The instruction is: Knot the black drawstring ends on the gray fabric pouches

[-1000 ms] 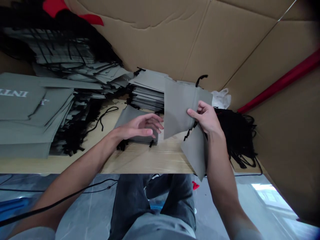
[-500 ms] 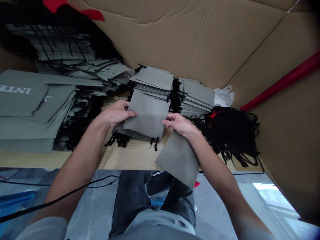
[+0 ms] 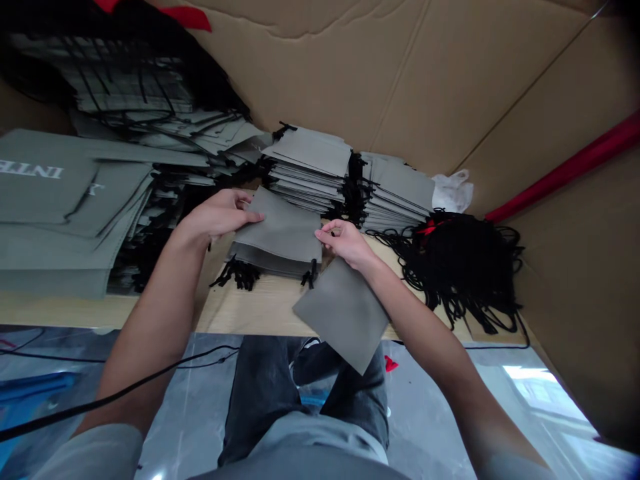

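A grey drawstring pouch (image 3: 283, 227) lies on a low pile of similar pouches, with black cord ends poking out at the front corners. My left hand (image 3: 220, 212) grips its left edge, thumb on top. At the right edge, the thumb and forefinger of my right hand (image 3: 347, 243) are pinched together on the pouch's side. Below my right hand hangs a plain grey sheet (image 3: 345, 317), its lower corner past the table edge; my palm hides how it is held. Behind the pile stand two stacks of grey pouches, one in the middle (image 3: 313, 157) and one to the right (image 3: 400, 190).
Larger grey bags with white lettering (image 3: 40, 193) are heaped at left, near more corded stacks (image 3: 135, 87). A bundle of black cords (image 3: 465, 267) lies at right beside a white plastic bag (image 3: 453, 191). Cardboard walls (image 3: 340, 67) enclose the table (image 3: 240, 313). A black cable (image 3: 125, 387) crosses my left arm.
The top pouch has come down and left onto the low pile between my hands. Both hands have shifted slightly left, and the grey sheet has moved left along with my right hand.
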Action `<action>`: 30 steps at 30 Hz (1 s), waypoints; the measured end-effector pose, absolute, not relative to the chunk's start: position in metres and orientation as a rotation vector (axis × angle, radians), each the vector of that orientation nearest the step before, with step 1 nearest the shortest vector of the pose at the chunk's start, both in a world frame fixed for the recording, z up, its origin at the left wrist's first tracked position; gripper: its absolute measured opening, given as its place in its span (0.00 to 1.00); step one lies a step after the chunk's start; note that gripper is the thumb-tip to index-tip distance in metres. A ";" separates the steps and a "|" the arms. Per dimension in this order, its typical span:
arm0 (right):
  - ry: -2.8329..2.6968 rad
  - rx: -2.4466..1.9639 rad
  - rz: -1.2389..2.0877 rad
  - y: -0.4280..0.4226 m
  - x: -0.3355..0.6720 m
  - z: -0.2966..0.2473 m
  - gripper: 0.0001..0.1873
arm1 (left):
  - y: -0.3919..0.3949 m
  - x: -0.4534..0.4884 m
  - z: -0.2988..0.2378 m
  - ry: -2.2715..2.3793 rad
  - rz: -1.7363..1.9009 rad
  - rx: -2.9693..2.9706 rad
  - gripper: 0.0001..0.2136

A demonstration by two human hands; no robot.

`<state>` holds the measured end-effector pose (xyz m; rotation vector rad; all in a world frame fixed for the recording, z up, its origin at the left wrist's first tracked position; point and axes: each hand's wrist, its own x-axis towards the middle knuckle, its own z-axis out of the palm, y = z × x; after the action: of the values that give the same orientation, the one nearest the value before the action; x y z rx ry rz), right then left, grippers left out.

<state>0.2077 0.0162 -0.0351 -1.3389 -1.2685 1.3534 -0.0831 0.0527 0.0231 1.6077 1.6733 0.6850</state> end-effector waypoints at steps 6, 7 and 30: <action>-1.560 -1.408 1.031 0.013 0.200 -0.048 0.11 | 0.055 -0.082 0.016 1.744 0.527 1.752 0.30; -1.588 -1.417 0.995 0.014 0.200 -0.051 0.11 | 0.055 -0.081 0.015 1.753 0.532 1.768 0.31; -1.839 -1.499 0.630 0.009 0.202 -0.050 0.09 | 0.044 -0.061 0.006 2.080 0.384 2.193 0.31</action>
<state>0.2020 0.0090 -0.0503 -1.4986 -1.8390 0.6303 -0.0607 0.0444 0.0062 2.1931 2.0802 0.3845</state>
